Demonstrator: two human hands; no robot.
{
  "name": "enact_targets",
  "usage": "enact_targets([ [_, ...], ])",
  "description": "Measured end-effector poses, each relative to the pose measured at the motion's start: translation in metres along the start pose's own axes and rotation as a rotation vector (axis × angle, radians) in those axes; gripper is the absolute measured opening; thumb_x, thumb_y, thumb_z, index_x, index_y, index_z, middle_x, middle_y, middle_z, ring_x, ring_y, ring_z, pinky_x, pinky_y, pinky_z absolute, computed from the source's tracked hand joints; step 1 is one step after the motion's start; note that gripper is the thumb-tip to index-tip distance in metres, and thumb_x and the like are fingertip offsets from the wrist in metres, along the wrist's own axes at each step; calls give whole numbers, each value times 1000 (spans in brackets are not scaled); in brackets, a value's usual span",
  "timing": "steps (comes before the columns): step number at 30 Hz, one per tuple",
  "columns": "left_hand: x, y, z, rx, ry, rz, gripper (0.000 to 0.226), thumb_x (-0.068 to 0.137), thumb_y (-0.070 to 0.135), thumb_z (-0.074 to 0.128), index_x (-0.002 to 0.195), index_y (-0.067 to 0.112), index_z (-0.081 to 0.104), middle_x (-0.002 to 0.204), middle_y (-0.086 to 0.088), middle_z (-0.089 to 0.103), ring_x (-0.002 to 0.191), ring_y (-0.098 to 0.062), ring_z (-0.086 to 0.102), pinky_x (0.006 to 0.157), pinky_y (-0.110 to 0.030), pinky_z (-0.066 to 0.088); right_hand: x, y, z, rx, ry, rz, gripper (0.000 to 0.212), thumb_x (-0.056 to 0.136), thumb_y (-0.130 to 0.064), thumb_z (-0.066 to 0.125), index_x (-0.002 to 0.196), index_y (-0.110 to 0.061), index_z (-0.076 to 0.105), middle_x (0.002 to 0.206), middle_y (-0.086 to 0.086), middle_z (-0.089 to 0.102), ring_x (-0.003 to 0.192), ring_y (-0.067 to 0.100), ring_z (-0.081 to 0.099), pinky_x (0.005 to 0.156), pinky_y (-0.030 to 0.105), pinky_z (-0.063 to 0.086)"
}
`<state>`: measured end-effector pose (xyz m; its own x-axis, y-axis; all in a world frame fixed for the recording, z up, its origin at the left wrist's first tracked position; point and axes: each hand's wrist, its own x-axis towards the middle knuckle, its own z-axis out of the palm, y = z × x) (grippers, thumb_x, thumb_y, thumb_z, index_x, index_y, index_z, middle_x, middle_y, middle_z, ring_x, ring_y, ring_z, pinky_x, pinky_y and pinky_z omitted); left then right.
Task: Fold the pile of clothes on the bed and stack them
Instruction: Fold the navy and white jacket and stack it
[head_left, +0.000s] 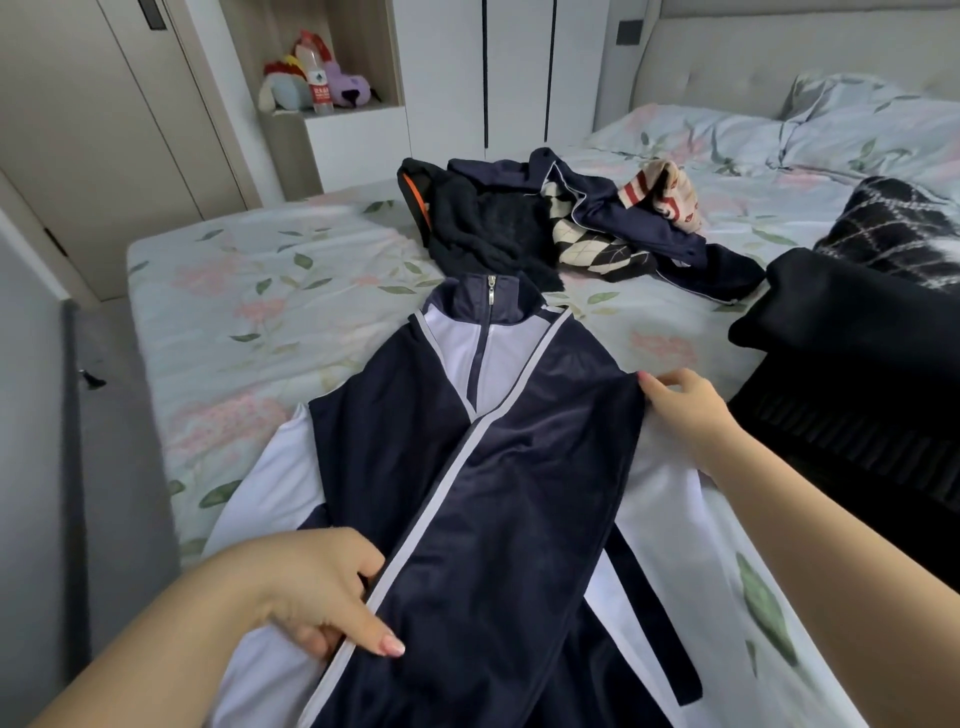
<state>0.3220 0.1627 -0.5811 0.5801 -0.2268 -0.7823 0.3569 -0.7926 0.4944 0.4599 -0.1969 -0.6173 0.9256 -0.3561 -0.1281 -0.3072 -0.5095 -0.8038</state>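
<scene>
A navy and white zip jacket (524, 467) lies flat on the floral bed sheet (249, 291), collar away from me, both sleeves folded across its front. My left hand (332, 587) pinches the white-striped edge of the sleeve near the hem, thumb on top. My right hand (685, 405) grips the jacket's right shoulder fold. Behind the collar sits the unfolded pile of clothes (561, 223): a black fleece, a navy garment, an argyle piece and a beige striped one.
A folded black garment (852, 353) lies at the right, beside a black checked blanket (898, 228). Pillows (857, 124) rest by the headboard. The bed's left edge drops to the floor (119, 415). A shelf nook holds plush toys and a bottle (318, 78).
</scene>
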Motion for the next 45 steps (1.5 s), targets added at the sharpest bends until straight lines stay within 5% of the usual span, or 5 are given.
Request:
enact_targets([
  [4, -7, -5, 3, 51, -31, 39, 26, 70, 29, 87, 79, 25, 64, 54, 13, 48, 53, -3, 51, 56, -17, 48, -7, -3, 3, -16, -6, -7, 78, 77, -75, 57, 90, 1, 64, 83, 6, 63, 70, 21, 53, 59, 30, 41],
  [14, -6, -12, 0, 16, -2, 94, 25, 77, 17, 83, 98, 15, 67, 54, 13, 54, 59, -5, 56, 64, -21, 51, -11, -10, -1, 57, -9, 64, 63, 83, -69, 51, 87, -7, 63, 89, 11, 60, 83, 26, 54, 73, 37, 40],
  [23, -10, -37, 16, -27, 160, 229, 40, 67, 28, 88, 91, 12, 61, 71, -1, 67, 66, -11, 61, 66, -24, 51, -56, -3, -1, -490, 44, -325, 49, 89, 1, 58, 136, 1, 47, 128, 30, 46, 113, 49, 46, 97, 47, 39],
  [38, -60, -105, 121, -142, 792, 221, 93, 59, 56, 86, 137, 46, 37, 150, 14, 19, 141, -12, 11, 113, -36, 25, -309, 68, -61, -275, -335, 1, 115, 61, -76, 71, 151, -28, 17, 127, 6, 42, 89, 8, 48, 84, 29, 39],
  [45, -50, -112, 144, -547, 917, 146, 122, 57, 57, 86, 154, 28, 17, 158, 0, 21, 144, -19, 27, 110, -38, 35, -340, 70, -47, -244, -303, -87, 71, 82, -59, 66, 141, -45, 29, 98, -5, 51, 79, 2, 52, 61, 15, 38],
])
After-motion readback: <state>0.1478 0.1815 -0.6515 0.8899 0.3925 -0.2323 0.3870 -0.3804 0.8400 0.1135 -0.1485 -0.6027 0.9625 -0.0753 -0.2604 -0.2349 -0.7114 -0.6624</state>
